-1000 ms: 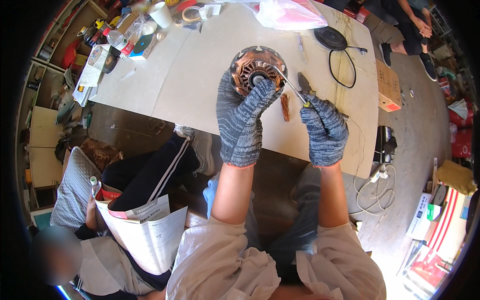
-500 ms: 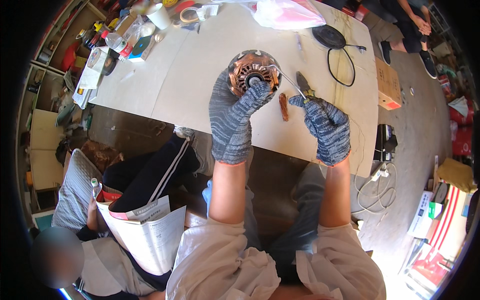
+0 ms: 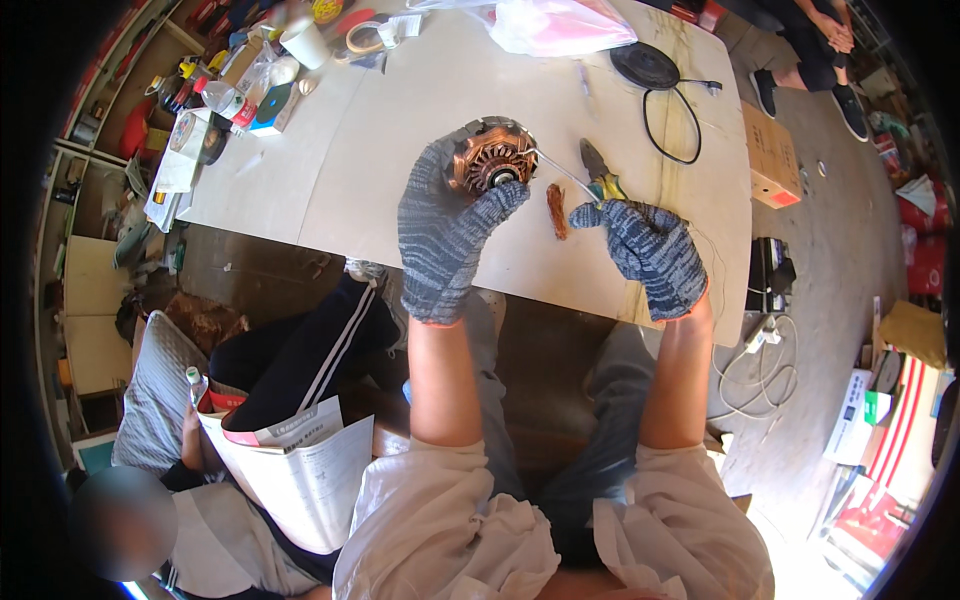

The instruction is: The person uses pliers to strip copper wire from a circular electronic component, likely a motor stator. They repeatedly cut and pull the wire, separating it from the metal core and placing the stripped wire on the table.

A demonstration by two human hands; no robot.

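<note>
My left hand (image 3: 437,235), in a grey striped knit glove, grips a round motor rotor (image 3: 490,150) with copper windings. Its thumb presses beside the central shaft, and the rotor is held above the table. In the same kind of glove, my right hand (image 3: 655,252) is closed around a thin metal hook tool (image 3: 566,173); the handle is hidden in the fist. The hook's bent tip meets the right edge of the windings. A pair of pliers (image 3: 603,180) with yellow-green grips lies just beyond my right hand. Between the hands rests a small bundle of copper wire (image 3: 557,212).
The pale table (image 3: 350,190) bears a black disc with a cable (image 3: 645,66), a pink-white plastic bag (image 3: 560,25), a tape roll (image 3: 366,38), a cup (image 3: 304,43) and a bottle (image 3: 226,100). A person with papers (image 3: 300,480) sits at lower left; another is at upper right.
The rotor has tilted and shifted slightly left and down with my left hand. The hook tip has moved from the rotor's upper face to its right edge. More of the pliers shows.
</note>
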